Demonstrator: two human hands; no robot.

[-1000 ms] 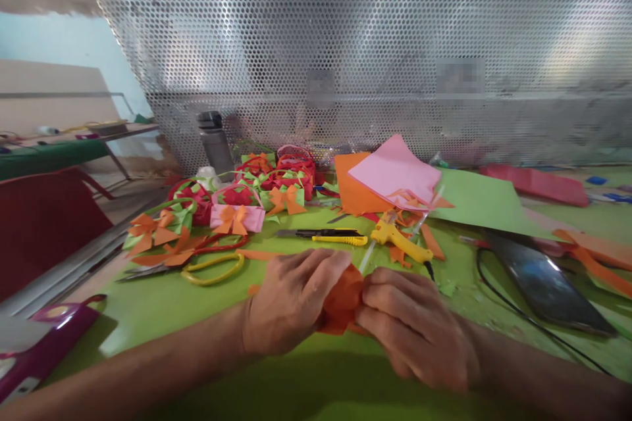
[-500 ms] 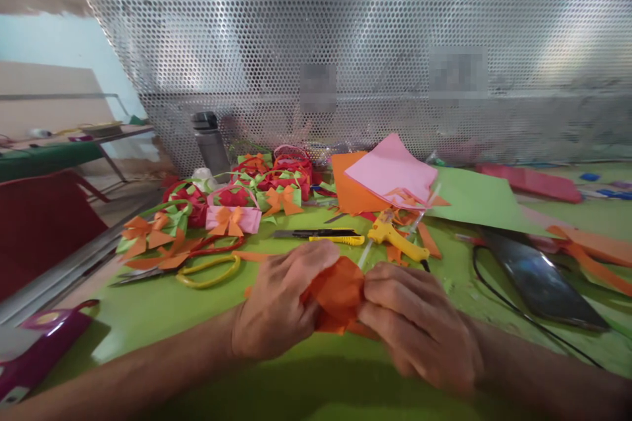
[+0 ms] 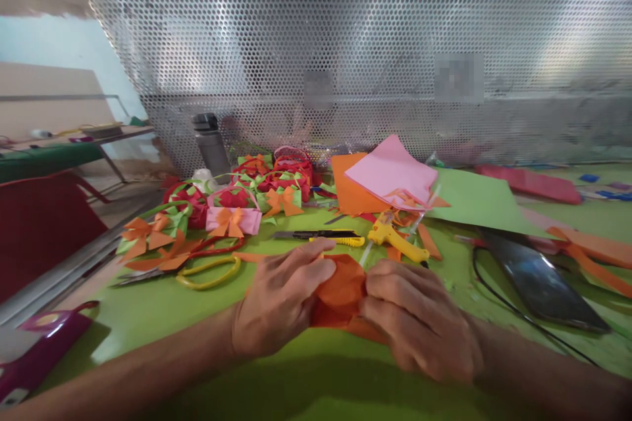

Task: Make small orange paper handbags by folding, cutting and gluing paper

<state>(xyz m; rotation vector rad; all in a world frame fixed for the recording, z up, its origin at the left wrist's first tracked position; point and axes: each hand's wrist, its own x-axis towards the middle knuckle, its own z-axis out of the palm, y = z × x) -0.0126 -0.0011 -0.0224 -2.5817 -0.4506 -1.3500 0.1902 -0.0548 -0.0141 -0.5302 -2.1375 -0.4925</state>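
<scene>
A piece of folded orange paper (image 3: 340, 293) is held between my two hands over the green table (image 3: 276, 381). My left hand (image 3: 284, 296) grips its left side, thumb and fingers closed on the edge. Pinching the right side is my right hand (image 3: 419, 316), whose fingertips are partly hidden behind the paper. Just beyond lie a utility knife (image 3: 340, 237) with a black and yellow handle and a yellow glue gun (image 3: 397, 240). Scissors (image 3: 207, 273) with a yellow handle loop rest left of my left hand.
Small paper bags with bows (image 3: 234, 218) crowd the back left beside a grey bottle (image 3: 212, 148). Pink paper (image 3: 392, 171) and green paper (image 3: 478, 197) lie behind. At right is a phone (image 3: 543, 283) near a black cable. A perforated metal panel (image 3: 276, 39) closes the back.
My left thumb and fingers have shifted slightly on the orange paper, so more of its front shows. The right hand keeps its hold almost unmoved.
</scene>
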